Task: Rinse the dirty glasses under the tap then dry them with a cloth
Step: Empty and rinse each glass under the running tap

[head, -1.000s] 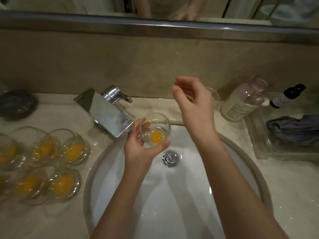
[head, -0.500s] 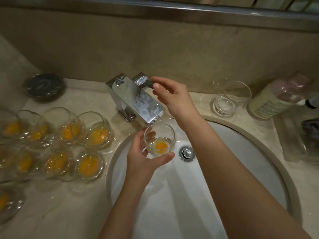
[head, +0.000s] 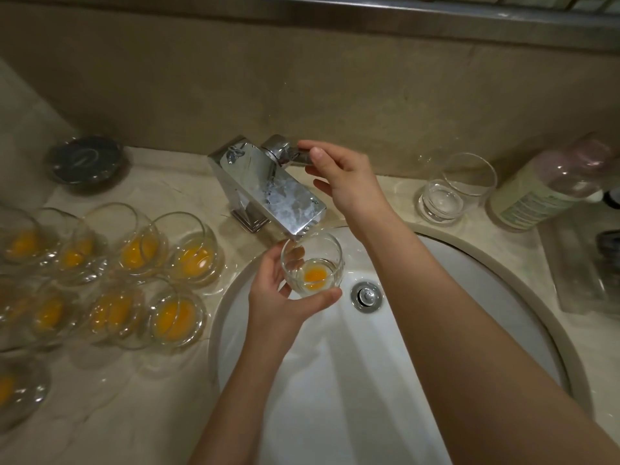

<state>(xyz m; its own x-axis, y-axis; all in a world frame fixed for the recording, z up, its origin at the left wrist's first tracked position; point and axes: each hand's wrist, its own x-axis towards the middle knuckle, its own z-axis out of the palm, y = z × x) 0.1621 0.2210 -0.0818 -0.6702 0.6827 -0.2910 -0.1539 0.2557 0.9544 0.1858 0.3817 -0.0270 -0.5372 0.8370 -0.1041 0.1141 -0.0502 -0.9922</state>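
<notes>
**Ana:** Beige marble counter (head: 188, 391) around a round white sink (head: 335, 380), dim light. Where's the glass?

**Ben:** The dirty glass (head: 312, 263) sits upright in the left hand (head: 281, 303), fingers and thumb curled round its lower wall, right under the spout of the tap (head: 268, 193) and over the basin. Orange residue pools in its bottom.

**Ana:** And the other hand?

**Ben:** 1 second ago the right hand (head: 349, 179) hovered empty above the sink. Now it pinches the tap lever (head: 292, 152) between thumb and fingers. The glass has also come up closer to the spout.

**Ana:** Water running?

**Ben:** I see no stream yet. My judgement: rinsing is about to start, so this glass is at the first step, with drying to follow.

**Ana:** Materials?

**Ben:** Thin, clear, rounded tumbler, likely slippery once wet. The tap is a boxy chrome block, mirror-bright with smeared water marks. The drain plug (head: 366, 295) is polished metal.

**Ana:** Further out?

**Ben:** About 10 more dirty glasses (head: 174, 317) crowd the counter on the left, each with the same orange film. 1 clean glass (head: 453, 193) stands on the right beside a plastic bottle (head: 550, 186). A clear tray (head: 577, 273) sits at the far right; the cloth isn't clearly visible.
</notes>
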